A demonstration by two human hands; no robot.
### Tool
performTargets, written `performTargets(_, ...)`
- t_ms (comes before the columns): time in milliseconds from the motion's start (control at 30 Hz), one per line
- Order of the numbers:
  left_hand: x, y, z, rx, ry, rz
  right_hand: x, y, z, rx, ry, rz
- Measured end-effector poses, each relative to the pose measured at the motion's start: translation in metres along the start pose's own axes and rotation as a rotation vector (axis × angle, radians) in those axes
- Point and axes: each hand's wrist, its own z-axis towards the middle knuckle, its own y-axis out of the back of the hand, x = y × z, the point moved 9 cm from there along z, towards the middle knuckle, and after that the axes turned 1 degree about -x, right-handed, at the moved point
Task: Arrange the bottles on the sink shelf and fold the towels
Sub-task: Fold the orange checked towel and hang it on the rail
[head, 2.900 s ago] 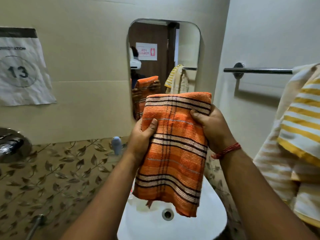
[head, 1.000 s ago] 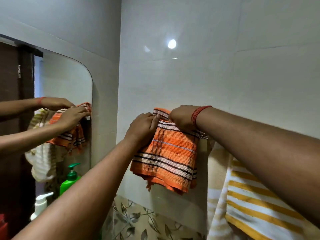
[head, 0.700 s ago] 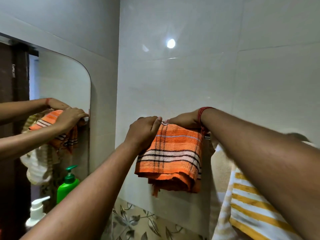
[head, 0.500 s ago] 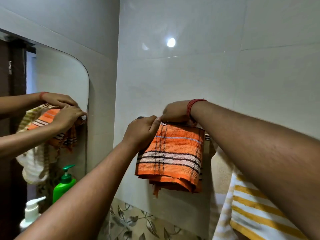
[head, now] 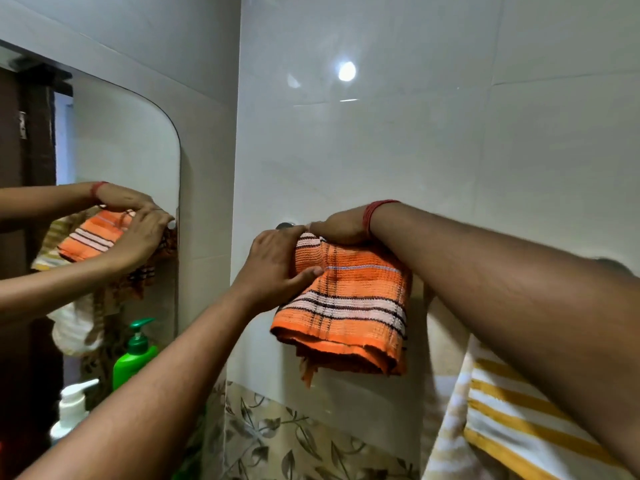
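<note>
Hands draping a folded orange towel over a wall rail.

Forearms reach in from the lower left and right edges; a yellow-striped towel (head: 512, 420) hangs at lower right, beneath the right arm. At centre frame, the left hand (head: 273, 268) grips the left edge of the orange striped towel (head: 346, 306), thumb pressed on its front, fingers curled behind. The right hand (head: 341, 226), red thread at the wrist, lies curled over the towel's top fold. Just above the hands shows a chrome rail mount (head: 284, 225) on the white tiled wall (head: 381, 140). Farther left, a mirror (head: 121, 150) reflects both hands, a green pump bottle (head: 133, 355) and a white pump bottle (head: 71, 407).
</note>
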Motion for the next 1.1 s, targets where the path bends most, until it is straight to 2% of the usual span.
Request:
performTargets(133,0.012,0.003,-0.011,0.023,0.024,0.002,-0.008,-0.002,-0.027,-0.044,0.040,-0.335)
performTargets(300,0.010,0.006,-0.009,0.061,0.073,-0.007,-0.021,0.002,-0.049,-0.298,0.037,-0.371)
performTargets(367,0.009,0.010,-0.008,0.077,0.159,-0.129,-0.016,0.001,-0.048,-0.347,0.036,-0.398)
performTargets(467,-0.001,0.023,-0.005,-0.016,0.276,-0.465,-0.020,0.003,-0.052,-0.236,0.046,-0.284)
performTargets(500,-0.011,0.027,-0.004,-0.044,0.229,-0.447,-0.025,0.005,-0.057,-0.185,0.036,-0.241)
performTargets(567,-0.034,0.023,-0.001,-0.015,0.073,-0.234,-0.035,0.008,-0.066,-0.125,0.008,-0.239)
performTargets(667,-0.049,-0.001,-0.003,0.082,-0.030,0.044,-0.041,0.002,-0.073,-0.159,-0.024,-0.275)
performTargets(767,-0.047,-0.006,-0.004,0.037,-0.093,0.148,-0.040,0.000,-0.076,-0.325,-0.013,-0.350)
performTargets(900,-0.046,-0.004,-0.003,0.031,-0.135,0.217,-0.037,-0.002,-0.098,-0.428,-0.029,-0.415)
performTargets(1000,-0.048,0.005,-0.014,-0.039,-0.037,0.156,-0.023,-0.002,-0.149,-0.729,0.028,-0.417)
performTargets(1100,-0.084,0.021,-0.037,-0.259,-0.052,-0.020,-0.026,-0.022,-0.216,-1.041,0.071,-0.240)
